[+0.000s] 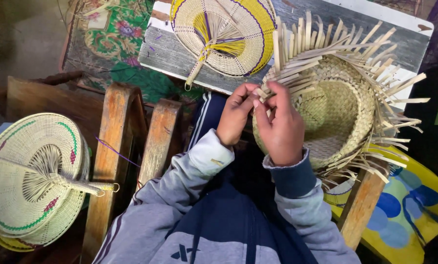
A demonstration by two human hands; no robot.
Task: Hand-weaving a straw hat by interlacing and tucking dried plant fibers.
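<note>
Hands (260, 120) at near rim of basket (336, 102); fan (226, 34) on board (287, 36) behind; fans (33, 178) far left.

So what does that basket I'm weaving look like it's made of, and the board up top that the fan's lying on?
The basket looks like flat, pale dried strips, probably palm leaf or similar, matte; loose ends stick out round the rim. The board looks like weathered grey wood with visible grain and a white painted edge.

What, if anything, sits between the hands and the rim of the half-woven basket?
Nothing visible does. The left hand and the right hand are both already on the loose strips at the near rim of the basket. The fans lie off to the sides.
</note>
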